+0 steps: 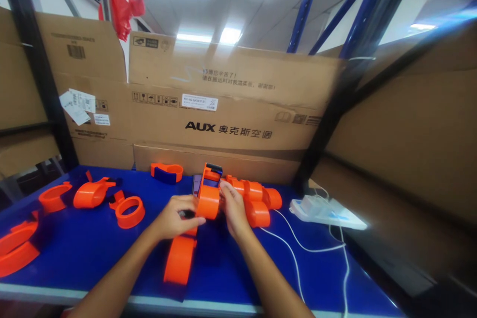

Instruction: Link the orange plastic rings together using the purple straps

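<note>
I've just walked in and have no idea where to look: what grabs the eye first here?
Bright orange plastic parts lie scattered over a deep blue table. At its middle, the left hand and right hand together hold one orange piece. Behind stands a wall of brown cardboard boxes, and a white cable trails to the right.

— What was held at the centre of the blue table [85, 253]?

— An orange tape dispenser [208, 198] was gripped from both sides, by the left hand [175, 218] at nine o'clock and the right hand [231, 208] at three o'clock.

— And around it?

— More orange dispensers [257, 198] were stacked touching it at three o'clock; orange rings [129, 211] were scattered towards nine o'clock. A white power strip [324, 211] was seen farther at three o'clock, cardboard boxes [231, 109] at twelve.
</note>
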Demonstrator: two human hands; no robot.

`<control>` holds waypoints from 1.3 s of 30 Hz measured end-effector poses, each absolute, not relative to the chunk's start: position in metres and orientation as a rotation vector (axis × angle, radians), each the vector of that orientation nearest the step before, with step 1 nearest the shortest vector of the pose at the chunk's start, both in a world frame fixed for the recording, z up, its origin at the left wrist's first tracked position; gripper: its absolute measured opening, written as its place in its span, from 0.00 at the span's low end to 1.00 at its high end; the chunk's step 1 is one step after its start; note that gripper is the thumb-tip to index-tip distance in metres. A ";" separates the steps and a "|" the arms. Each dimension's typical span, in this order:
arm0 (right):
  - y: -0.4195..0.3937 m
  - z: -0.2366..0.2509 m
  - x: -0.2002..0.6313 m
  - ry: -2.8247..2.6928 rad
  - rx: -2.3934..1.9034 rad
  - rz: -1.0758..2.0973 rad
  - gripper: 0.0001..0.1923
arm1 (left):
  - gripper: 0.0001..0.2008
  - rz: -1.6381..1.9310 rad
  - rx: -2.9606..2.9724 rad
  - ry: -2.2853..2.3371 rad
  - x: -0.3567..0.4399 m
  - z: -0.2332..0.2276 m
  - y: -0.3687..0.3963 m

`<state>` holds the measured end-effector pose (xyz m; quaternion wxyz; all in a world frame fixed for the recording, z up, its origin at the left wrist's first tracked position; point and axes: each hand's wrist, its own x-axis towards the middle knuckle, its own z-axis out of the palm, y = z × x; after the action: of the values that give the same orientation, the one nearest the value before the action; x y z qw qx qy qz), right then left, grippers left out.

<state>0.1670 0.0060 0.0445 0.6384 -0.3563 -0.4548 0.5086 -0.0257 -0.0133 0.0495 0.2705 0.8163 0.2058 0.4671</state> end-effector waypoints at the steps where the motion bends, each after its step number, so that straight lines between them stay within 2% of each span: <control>1: 0.007 0.044 0.167 -1.049 -0.831 1.141 0.19 | 0.03 1.230 2.181 0.536 -0.026 0.050 -0.014; 5: 0.009 0.044 0.169 -1.142 -0.865 1.049 0.21 | 0.08 1.235 2.024 0.402 -0.026 0.047 -0.013; 8: 0.009 0.045 0.168 -1.220 -0.864 0.967 0.22 | 0.16 1.493 1.729 0.417 -0.024 0.041 -0.005; 10: 0.008 0.045 0.166 -1.282 -0.842 0.929 0.22 | 0.14 1.627 1.456 0.535 -0.019 0.037 0.002; 12: 0.007 0.043 0.163 -1.365 -0.819 0.894 0.22 | 0.14 1.597 1.219 0.633 -0.013 0.035 0.007; 16: 0.004 0.038 0.157 -1.519 -0.899 0.704 0.21 | 0.21 1.404 1.027 0.621 -0.003 0.036 0.009; 23: 0.002 0.038 0.157 -1.663 -0.904 0.573 0.18 | 0.18 1.500 1.063 0.696 0.000 0.038 0.008; 39: -0.001 0.047 0.156 -1.625 -1.017 0.489 0.21 | 0.16 1.548 1.117 0.713 0.005 0.042 0.011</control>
<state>0.1563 -0.0009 0.0469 0.5495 -0.4294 -0.6863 0.2066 0.0055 0.0114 0.0416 0.5242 0.4667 0.2980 0.6470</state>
